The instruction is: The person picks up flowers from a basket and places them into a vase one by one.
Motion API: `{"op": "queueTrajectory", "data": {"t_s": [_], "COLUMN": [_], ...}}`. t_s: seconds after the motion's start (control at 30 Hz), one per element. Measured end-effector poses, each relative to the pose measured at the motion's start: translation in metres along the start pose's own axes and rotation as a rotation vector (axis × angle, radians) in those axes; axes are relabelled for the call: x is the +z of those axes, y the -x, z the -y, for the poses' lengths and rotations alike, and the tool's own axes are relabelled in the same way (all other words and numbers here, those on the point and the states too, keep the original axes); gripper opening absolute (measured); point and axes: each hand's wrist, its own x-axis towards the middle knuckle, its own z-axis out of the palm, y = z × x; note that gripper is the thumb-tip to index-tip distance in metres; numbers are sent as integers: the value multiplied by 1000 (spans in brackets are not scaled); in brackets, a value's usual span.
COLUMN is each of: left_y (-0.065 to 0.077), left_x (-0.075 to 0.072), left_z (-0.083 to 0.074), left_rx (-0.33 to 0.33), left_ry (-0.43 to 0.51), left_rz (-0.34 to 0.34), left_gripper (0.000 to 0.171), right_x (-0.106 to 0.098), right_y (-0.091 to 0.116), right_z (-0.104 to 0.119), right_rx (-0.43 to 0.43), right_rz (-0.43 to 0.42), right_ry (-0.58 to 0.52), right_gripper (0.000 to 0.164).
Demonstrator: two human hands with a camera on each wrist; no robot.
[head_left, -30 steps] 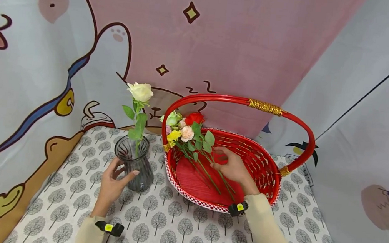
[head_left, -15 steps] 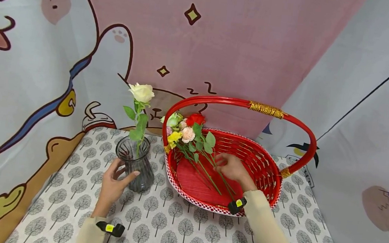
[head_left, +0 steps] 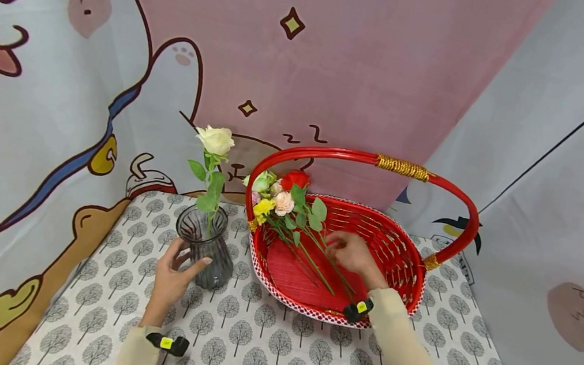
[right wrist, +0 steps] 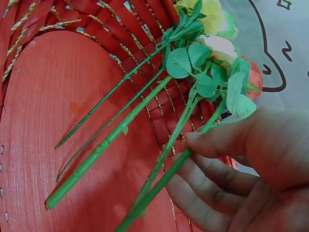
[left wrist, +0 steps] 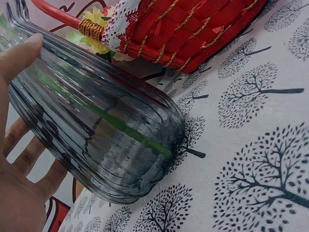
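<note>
My left hand (head_left: pixel 175 274) holds a ribbed grey glass vase (head_left: pixel 212 262), thumb on the near side and fingers round the left. A white rose (head_left: pixel 215 140) stands upright in it; its green stem (left wrist: pixel 130 133) shows through the glass in the left wrist view. Inside the red basket (head_left: pixel 281 305), my right hand (head_left: pixel 352 254) pinches a green stem (right wrist: pixel 166 179) between thumb and fingers. That stem appears to lead up to the red rose (head_left: pixel 296 179). Beside it lie a yellow flower (head_left: pixel 263 208), a pale pink flower (head_left: pixel 284 203) and a pale green one (head_left: pixel 261 181).
The basket's tall handle (head_left: pixel 326 152) arches over the flowers and the right hand. Other loose stems (right wrist: pixel 111 140) lie on the basket floor close to the pinched one. A tree-print cloth (head_left: pixel 236 340) covers the table, and a printed curtain (head_left: pixel 359 66) hangs behind.
The right hand's thumb and fingers have drawn together on the stem. The left hand and vase keep their place; the whole view has shifted slightly.
</note>
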Motion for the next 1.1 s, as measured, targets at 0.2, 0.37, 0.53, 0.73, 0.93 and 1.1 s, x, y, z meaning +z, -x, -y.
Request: {"op": "queueTrajectory", "data": {"t_s": [0.2,0.37,0.53,0.73,0.93,1.1], "left_y": [-6,-7,-1,4,4,1], "left_x": [-2,-4,-3,-3,-3,0], "left_z": [14,12,15,17,18,18], "left_rx": [21,52,42,38,25,26], "left_ry": [-17,-17,0,-3,-15,-22], "left_rz": [-2,-3,8,-5,-6,-3], "left_gripper": [73,70,72,72,72,71], "right_x": [-4,-7,-9,-9,-9,-11], "right_y": [3,5,12,18,22,25], "right_z": [-2,1,5,9,11,13], "right_rx": [-39,-60,-94,-137,-153,-168], "right_rz": [-37,-67,-86,-88,-86,-82], "right_ry": [-16,-24,-1,-12,-58,-92], "right_gripper": [30,27,24,20,16,15]}}
